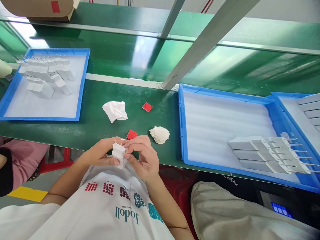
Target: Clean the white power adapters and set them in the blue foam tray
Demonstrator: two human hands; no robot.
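Close to my body, my left hand (106, 151) grips a white two-pin plug adapter (119, 154) by its side, with the metal pins pointing up. The fingers of my right hand (142, 155) are closed at the adapter's right side, pinching at it; whether a small thing lies between those fingertips is hidden. Just beyond the hands lies a red square piece (132, 134), with a second red square (147, 107) farther back. A crumpled cream-white lump (159, 134) rests to the right of them, and a folded white cloth (115, 111) to the left.
On the left, a blue-rimmed tray (81, 90) holds several upright white adapters (45, 88). Another blue tray (183, 133) on the right holds three adapters (260, 155) lying down. A metal post (190, 56) rises behind the green table (105, 90). People's sleeves show at both sides.
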